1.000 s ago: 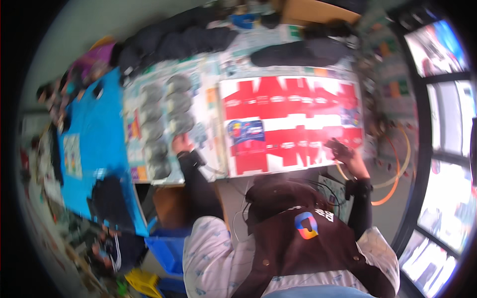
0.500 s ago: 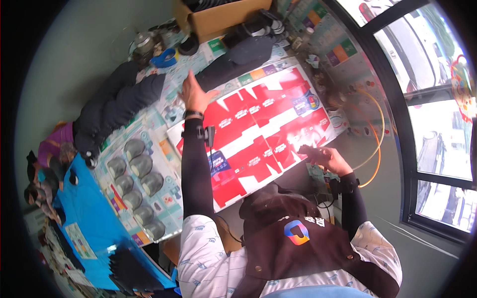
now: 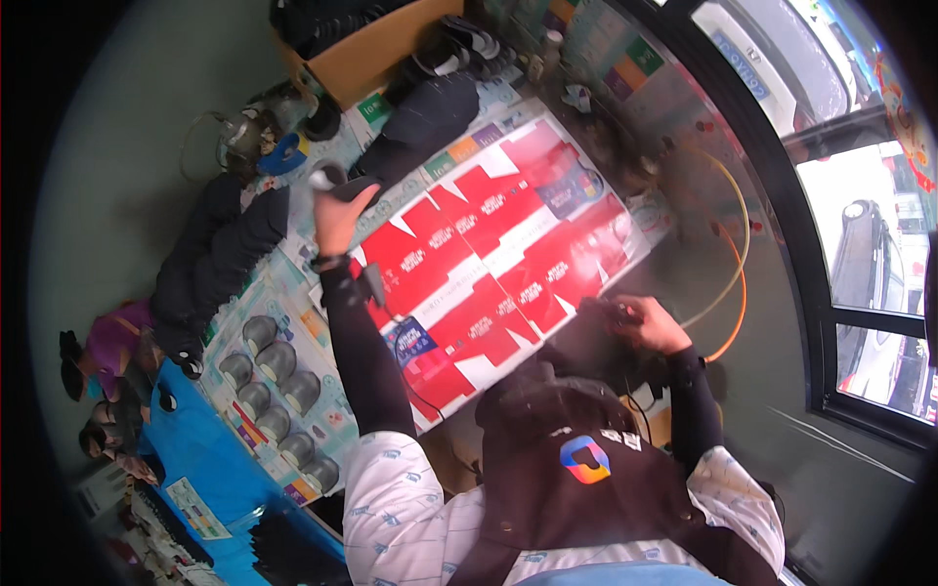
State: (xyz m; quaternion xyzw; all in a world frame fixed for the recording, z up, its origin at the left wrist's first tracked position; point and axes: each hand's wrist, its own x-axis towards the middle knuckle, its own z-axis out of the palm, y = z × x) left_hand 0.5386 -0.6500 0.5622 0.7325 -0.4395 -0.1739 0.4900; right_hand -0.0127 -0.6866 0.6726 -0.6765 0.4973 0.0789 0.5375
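At the far left corner of the red-and-white printed board (image 3: pixel 489 269), my left hand (image 3: pixel 337 223) is closed round a dark cupped piece (image 3: pixel 354 188) with a pale inside, beside a long row of nested dark pieces (image 3: pixel 422 125). My right hand (image 3: pixel 653 324) is at the board's near right edge, fingers curled on something dark and blurred that I cannot make out. Several grey dome-shaped cups (image 3: pixel 277 361) sit in rows on the printed table cover left of the board.
A second nested dark row (image 3: pixel 220 259) lies along the left. Behind stands an open cardboard box (image 3: pixel 362 54) of dark pieces, near a blue tape roll (image 3: pixel 283 154). Yellow and orange hoses (image 3: pixel 735 269) loop at right by the window. A blue sheet (image 3: pixel 200 430) covers the lower left.
My left hand, open and empty before, has moved left and closed on the dark cupped piece. My right hand has come slightly nearer to me. The whole view has shifted.
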